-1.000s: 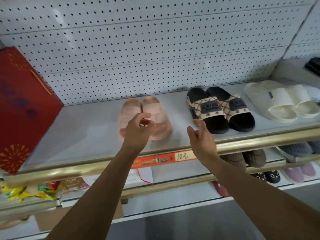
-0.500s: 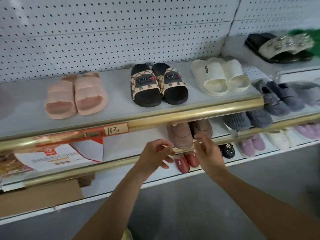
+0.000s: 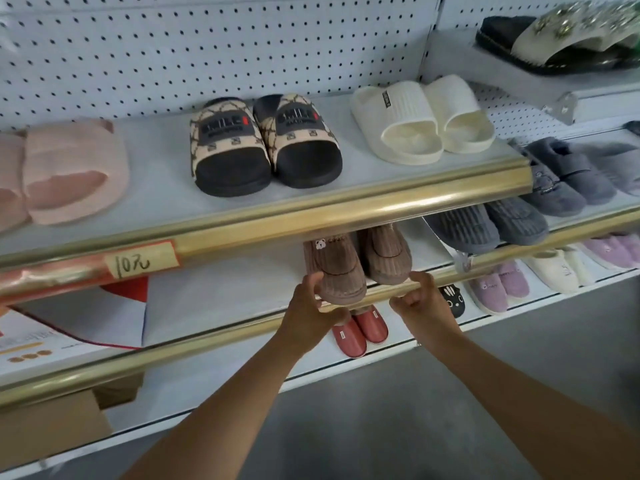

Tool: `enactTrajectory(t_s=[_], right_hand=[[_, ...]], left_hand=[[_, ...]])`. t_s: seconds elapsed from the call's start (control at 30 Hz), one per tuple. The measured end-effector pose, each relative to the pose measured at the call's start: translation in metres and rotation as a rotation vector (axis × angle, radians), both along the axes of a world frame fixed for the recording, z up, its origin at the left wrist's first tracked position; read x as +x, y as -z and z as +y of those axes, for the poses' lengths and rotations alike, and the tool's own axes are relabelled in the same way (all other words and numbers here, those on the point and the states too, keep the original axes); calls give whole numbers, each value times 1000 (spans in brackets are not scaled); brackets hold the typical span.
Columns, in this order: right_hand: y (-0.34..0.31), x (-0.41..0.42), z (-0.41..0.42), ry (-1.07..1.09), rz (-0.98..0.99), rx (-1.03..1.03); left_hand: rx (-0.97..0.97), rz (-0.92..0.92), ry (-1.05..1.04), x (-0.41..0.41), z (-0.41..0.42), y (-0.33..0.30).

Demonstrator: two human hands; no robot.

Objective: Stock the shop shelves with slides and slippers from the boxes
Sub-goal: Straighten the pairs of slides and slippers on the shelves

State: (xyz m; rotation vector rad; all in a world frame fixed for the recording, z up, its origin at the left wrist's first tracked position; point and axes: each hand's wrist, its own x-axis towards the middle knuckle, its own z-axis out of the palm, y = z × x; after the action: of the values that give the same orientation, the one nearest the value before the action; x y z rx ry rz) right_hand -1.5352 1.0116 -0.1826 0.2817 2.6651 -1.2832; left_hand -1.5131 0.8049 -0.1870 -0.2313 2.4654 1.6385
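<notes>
Pink first, far left on the top shelf [image 3: 162, 188]: two pink slides [image 3: 69, 171], side by side, toes toward the near edge, the left one cut by the frame edge. Just below on the gold rail [image 3: 346, 213], one handwritten price tag [image 3: 142, 263] on a red strip. Under that, on the second shelf [image 3: 221, 299], one red-and-white printed sheet [image 3: 86, 320]; lower left, a brown cardboard box [image 3: 52, 427] tucked beneath.

Moving right along the top: two black-and-beige patterned slides [image 3: 263, 143], touching. Then two cream slides [image 3: 422, 117], also paired, near the shelf's right end.

Centre, second shelf: two brown corduroy slippers [image 3: 360, 261], toes at the near rail. Left hand [image 3: 308, 317] curled round the toe of the left slipper, thumb up on its side, gripping. Right hand [image 3: 420, 303] at the rail by the toe of the right slipper, fingers curled, index finger lifted against the toe; real hold or mere touch — cannot tell. Below, on the bottom shelf, two red slippers [image 3: 360, 332], partly hidden behind the left hand.

Right again: one black slipper with a cat face [image 3: 452, 299] peeking past the right hand, two lilac slippers [image 3: 498, 285], two white slippers [image 3: 557, 270], more lilac at the far right edge, blurred. Above those, two dark grey ribbed slippers [image 3: 485, 223], two grey furry slippers [image 3: 568, 174]. Top right, on a raised shelf, black sandals with jewelled straps [image 3: 561, 36], count unclear.
</notes>
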Motion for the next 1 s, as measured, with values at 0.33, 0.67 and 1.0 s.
enactTrajectory(t_s=[0.33, 0.67, 1.0], right_hand=[[69, -118, 3, -132, 143, 136], [106, -156, 26, -247, 168, 224], [105, -170, 47, -319, 126, 123]], left_hand=[[-373, 174, -130, -56, 47, 86], [-305, 239, -306, -86, 45, 126], [-254, 248, -365, -104, 40, 136]])
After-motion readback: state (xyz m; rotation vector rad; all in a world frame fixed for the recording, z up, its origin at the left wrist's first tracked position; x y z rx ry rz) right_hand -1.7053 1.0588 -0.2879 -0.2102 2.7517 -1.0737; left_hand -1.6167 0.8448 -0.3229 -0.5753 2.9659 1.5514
